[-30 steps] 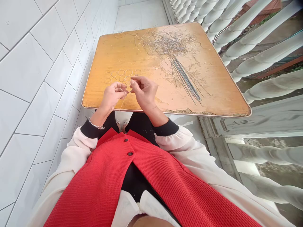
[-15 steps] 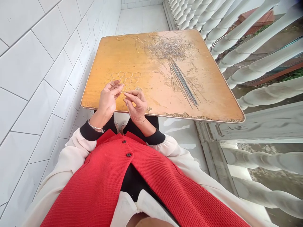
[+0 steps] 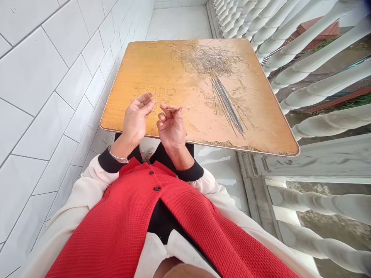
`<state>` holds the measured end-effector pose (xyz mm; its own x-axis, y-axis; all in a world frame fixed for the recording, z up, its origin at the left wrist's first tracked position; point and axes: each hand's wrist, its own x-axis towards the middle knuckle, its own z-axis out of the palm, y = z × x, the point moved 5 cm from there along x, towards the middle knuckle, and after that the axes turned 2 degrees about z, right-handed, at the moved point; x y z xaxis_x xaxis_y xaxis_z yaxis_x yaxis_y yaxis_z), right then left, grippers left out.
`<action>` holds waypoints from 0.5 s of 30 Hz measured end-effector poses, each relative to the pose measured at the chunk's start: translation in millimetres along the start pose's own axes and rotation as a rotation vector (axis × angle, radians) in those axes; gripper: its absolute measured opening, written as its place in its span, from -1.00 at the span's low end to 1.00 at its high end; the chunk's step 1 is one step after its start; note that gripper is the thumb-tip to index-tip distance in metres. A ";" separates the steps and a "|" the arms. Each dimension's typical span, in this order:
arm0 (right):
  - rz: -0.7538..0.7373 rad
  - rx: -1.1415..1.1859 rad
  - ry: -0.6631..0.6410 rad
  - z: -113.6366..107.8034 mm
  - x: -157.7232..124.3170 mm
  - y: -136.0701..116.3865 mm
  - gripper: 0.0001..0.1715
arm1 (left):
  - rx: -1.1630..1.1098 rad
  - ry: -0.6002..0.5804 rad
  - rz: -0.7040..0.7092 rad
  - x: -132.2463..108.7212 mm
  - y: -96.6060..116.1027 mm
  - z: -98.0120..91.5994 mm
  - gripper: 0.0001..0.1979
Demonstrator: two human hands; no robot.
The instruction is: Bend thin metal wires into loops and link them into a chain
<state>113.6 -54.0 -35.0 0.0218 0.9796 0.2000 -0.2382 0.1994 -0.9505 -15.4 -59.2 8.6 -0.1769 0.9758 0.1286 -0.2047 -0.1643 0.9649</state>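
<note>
Head view, looking down your own front: your red waffle-knit vest (image 3: 124, 227) with two dark buttons sits nearest, and black cuffs close your pale sleeves. A silver bracelet (image 3: 118, 157) circles your left wrist. Your right hand (image 3: 171, 129) pinches a thin wire (image 3: 185, 107) between thumb and forefinger, with the other fingers curled loosely; the wire runs out to the right over the tabletop. Your left hand (image 3: 135, 119) is open, fingers spread and palm turned toward the right hand, and nothing shows in its grip. Its fingertips lie just beside a cluster of small wire rings (image 3: 160, 91), laid flat on the worn wooden table (image 3: 130, 81) past your hands. Further right lies a bundle of straight wires (image 3: 227, 106), and beyond it, toward the far edge, a tangled heap of wire (image 3: 211, 60). A white tiled wall (image 3: 49, 73) runs along your left, and a white balustrade (image 3: 307, 50) along your right.
</note>
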 end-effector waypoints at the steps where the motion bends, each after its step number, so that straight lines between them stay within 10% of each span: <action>1: -0.008 0.000 -0.013 -2.5 2.3 -0.6 -0.25 | 0.012 -0.001 -0.006 -0.3 1.1 -0.3 -0.89; 15: 0.106 0.133 -0.034 -6.1 -9.0 11.2 -0.43 | 0.103 -0.074 -0.056 -11.7 11.3 0.1 -0.81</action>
<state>116.7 -60.4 -49.0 -0.0423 0.9930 0.1103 -0.3638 0.0875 -0.9274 -15.5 -72.4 18.0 -0.0955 0.9916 0.0870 -0.1115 -0.0975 0.9890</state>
